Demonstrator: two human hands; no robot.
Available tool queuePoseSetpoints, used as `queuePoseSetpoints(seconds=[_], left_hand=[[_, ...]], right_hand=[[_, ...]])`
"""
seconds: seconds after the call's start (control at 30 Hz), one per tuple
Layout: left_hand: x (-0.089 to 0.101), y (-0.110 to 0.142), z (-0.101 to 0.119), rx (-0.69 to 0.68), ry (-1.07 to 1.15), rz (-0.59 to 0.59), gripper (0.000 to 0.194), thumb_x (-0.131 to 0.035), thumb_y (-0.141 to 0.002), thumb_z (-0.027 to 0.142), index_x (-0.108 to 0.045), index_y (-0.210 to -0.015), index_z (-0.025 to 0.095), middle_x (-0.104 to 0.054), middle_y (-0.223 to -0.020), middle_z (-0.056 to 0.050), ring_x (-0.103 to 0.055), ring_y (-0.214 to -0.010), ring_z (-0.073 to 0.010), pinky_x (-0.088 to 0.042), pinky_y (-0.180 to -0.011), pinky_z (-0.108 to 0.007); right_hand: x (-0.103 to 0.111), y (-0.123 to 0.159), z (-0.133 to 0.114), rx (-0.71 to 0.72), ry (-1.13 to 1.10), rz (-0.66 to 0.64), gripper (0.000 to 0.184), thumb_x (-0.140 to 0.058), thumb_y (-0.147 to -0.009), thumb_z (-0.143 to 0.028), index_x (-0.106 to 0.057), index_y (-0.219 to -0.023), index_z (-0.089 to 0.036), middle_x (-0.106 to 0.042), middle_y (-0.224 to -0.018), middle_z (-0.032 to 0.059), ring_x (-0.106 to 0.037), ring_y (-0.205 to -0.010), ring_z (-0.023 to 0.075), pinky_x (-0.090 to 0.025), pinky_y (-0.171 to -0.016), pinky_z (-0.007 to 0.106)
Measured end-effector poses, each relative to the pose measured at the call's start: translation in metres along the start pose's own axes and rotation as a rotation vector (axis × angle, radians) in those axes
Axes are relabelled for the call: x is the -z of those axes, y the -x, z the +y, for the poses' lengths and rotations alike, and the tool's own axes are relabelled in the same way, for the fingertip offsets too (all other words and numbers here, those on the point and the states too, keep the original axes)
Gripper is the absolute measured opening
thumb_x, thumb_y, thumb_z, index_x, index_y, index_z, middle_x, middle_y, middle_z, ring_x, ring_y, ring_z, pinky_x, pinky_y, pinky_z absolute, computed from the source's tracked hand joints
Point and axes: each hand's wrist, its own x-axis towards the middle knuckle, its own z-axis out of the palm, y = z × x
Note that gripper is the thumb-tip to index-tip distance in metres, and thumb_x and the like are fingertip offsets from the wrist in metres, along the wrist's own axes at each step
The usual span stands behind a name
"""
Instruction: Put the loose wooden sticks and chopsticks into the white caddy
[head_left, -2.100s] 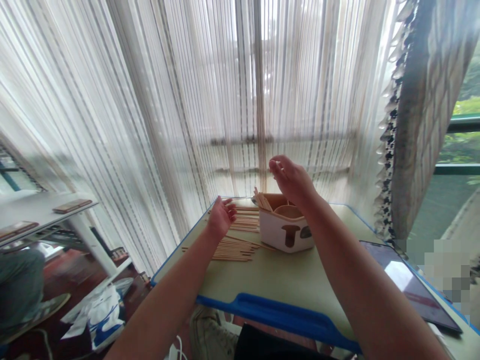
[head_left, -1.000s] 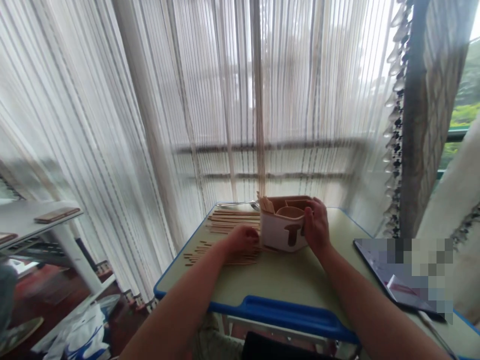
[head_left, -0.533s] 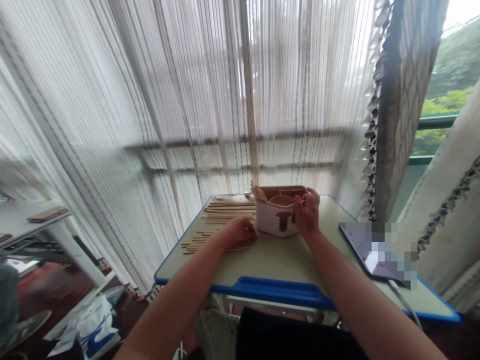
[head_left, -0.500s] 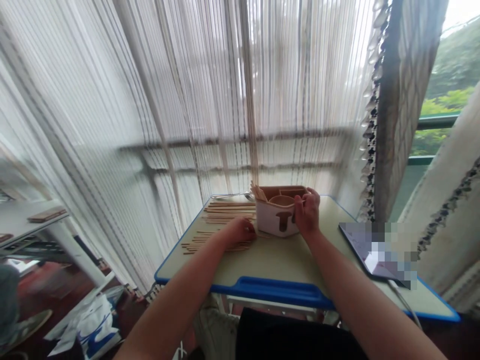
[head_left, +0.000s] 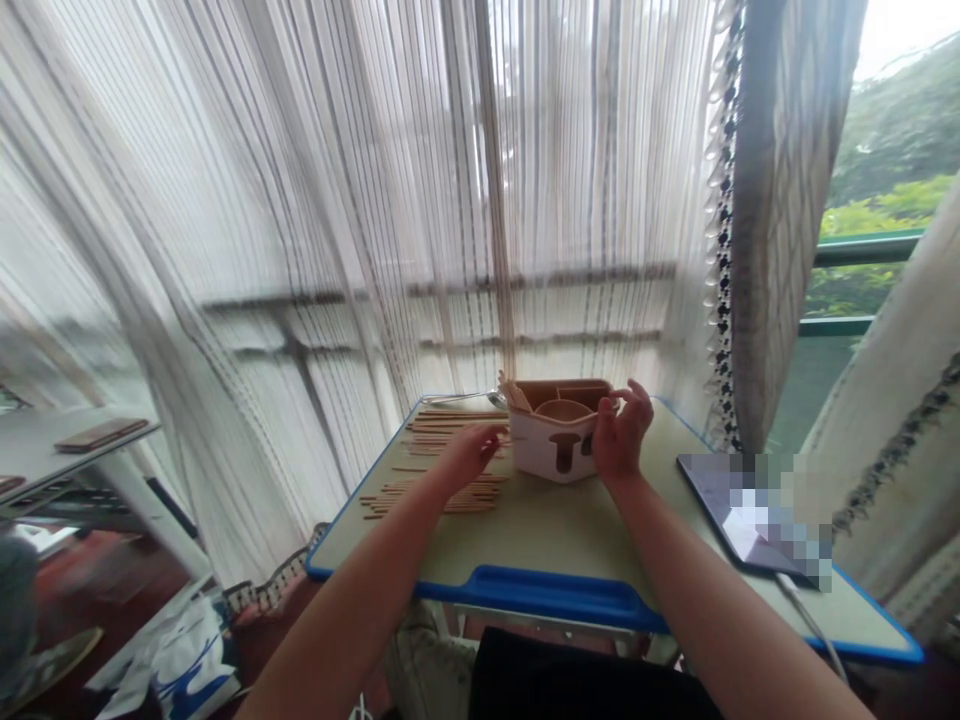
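Observation:
My left hand (head_left: 474, 452) is over the chopsticks at the left of the box, its fingers pinched on what looks like one thin chopstick pointing at the box wall. Two groups of wooden chopsticks lie flat, a rear group (head_left: 439, 418) and a front group (head_left: 472, 494) partly covered by my left hand and forearm. A white box (head_left: 532, 455) with brown compartments stands upright. Several light wooden pieces (head_left: 517, 396) lean in its left compartment. My right hand (head_left: 624, 435) is at the box's right corner, thumb by the rim and fingers apart.
A metal spoon (head_left: 495, 398) lies behind the box. A tablet (head_left: 720, 510) with a cable rests on the right of the blue-edged table (head_left: 570, 530). Curtains (head_left: 360, 200) hang close behind. A white side table (head_left: 45, 450) and a plastic bag (head_left: 191, 650) are at left.
Both hands came down from raised positions beside the box. The left hand has since lifted slightly from the front chopsticks. The right hand gripped the box's corner, then loosened its fingers.

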Motion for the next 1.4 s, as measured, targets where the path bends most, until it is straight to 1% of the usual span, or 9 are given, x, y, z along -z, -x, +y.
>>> queuePoseSetpoints(seconds=[0.13,0.33,0.5,0.63,0.8,0.93,1.07,1.23,1.4], left_hand=[[0.017,-0.001,0.006,-0.009,-0.071,0.17,0.024,-0.043,-0.086,0.021,-0.063,-0.099,0.023,-0.064,-0.096,-0.007,-0.054,-0.096,-0.0195,-0.038,-0.089,-0.035],[0.03,0.0,0.007,0.057,0.031,0.517,0.017,-0.043,-0.087,0.027,-0.058,-0.093,0.02,-0.061,-0.097,-0.008,-0.054,-0.097,-0.0182,-0.04,-0.091,-0.035],[0.04,-0.002,0.002,0.182,0.361,0.851,0.011,-0.047,-0.086,0.029,-0.048,-0.091,0.019,-0.058,-0.095,-0.006,-0.058,-0.09,-0.0149,-0.047,-0.083,-0.031],[0.046,-0.005,-0.016,0.262,0.564,1.054,0.014,-0.055,-0.081,0.029,-0.048,-0.084,0.017,-0.058,-0.087,-0.003,-0.062,-0.08,-0.0132,-0.051,-0.075,-0.029],[0.046,-0.006,-0.05,0.436,0.98,1.278,0.021,-0.064,-0.072,0.018,-0.047,-0.084,0.018,-0.061,-0.076,0.002,-0.064,-0.07,-0.0108,-0.053,-0.076,-0.031],[0.047,-0.005,-0.058,0.584,1.387,1.248,0.017,-0.06,-0.072,0.005,-0.048,-0.076,0.016,-0.064,-0.069,0.001,-0.066,-0.071,-0.0097,-0.052,-0.079,-0.027],[0.046,-0.007,-0.053,0.673,1.656,1.055,0.013,-0.053,-0.077,0.002,-0.054,-0.069,0.012,-0.068,-0.072,-0.004,-0.066,-0.075,-0.0091,-0.053,-0.077,-0.019],[0.042,-0.011,-0.041,0.677,1.746,0.884,0.012,-0.052,-0.081,0.004,-0.061,-0.075,0.01,-0.07,-0.078,-0.005,-0.067,-0.078,-0.0096,-0.054,-0.075,-0.017],[0.046,-0.011,-0.025,0.608,1.736,0.793,0.017,-0.048,-0.084,0.004,-0.062,-0.077,0.01,-0.07,-0.081,-0.006,-0.067,-0.08,-0.0104,-0.055,-0.072,-0.016]], right_hand=[[0.004,0.0,-0.004,0.013,-0.008,0.014,0.021,-0.038,-0.088,-0.035,-0.045,-0.099,-0.019,-0.044,-0.123,0.0153,-0.038,-0.119,0.0256,-0.031,-0.096,0.049],[0.004,0.002,-0.007,0.009,-0.034,-0.021,0.019,-0.04,-0.087,-0.033,-0.045,-0.099,-0.02,-0.044,-0.122,0.0152,-0.039,-0.118,0.0259,-0.033,-0.096,0.049],[0.01,-0.001,-0.019,-0.01,-0.044,-0.009,0.02,-0.039,-0.087,-0.034,-0.045,-0.1,-0.019,-0.043,-0.124,0.0156,-0.039,-0.118,0.0264,-0.032,-0.096,0.05],[0.018,-0.008,-0.038,0.072,-0.152,-0.024,0.025,-0.044,-0.085,-0.033,-0.047,-0.105,-0.019,-0.045,-0.124,0.0138,-0.039,-0.119,0.0253,-0.031,-0.097,0.05],[0.006,-0.057,-0.07,0.078,-0.345,-0.174,0.017,-0.048,-0.083,-0.031,-0.055,-0.094,-0.02,-0.057,-0.109,0.0082,-0.051,-0.105,0.0208,-0.039,-0.091,0.043],[-0.013,-0.113,-0.1,-0.114,-0.485,-0.435,0.021,-0.047,-0.083,-0.034,-0.059,-0.093,-0.02,-0.064,-0.085,0.004,-0.059,-0.078,0.0153,-0.047,-0.069,0.031],[-0.024,-0.131,-0.119,-0.027,-0.362,-0.74,0.021,-0.057,-0.077,-0.033,-0.065,-0.09,-0.019,-0.066,-0.075,0.0034,-0.058,-0.065,0.0134,-0.046,-0.063,0.028],[-0.04,-0.109,-0.124,0.14,-0.202,-0.82,0.022,-0.058,-0.076,-0.026,-0.067,-0.095,-0.019,-0.068,-0.079,0.0038,-0.06,-0.068,0.0146,-0.045,-0.068,0.029],[-0.048,-0.101,-0.125,0.092,-0.287,-0.857,0.012,-0.058,-0.077,-0.024,-0.069,-0.079,-0.019,-0.068,-0.07,0.0024,-0.062,-0.065,0.0133,-0.045,-0.064,0.025]])
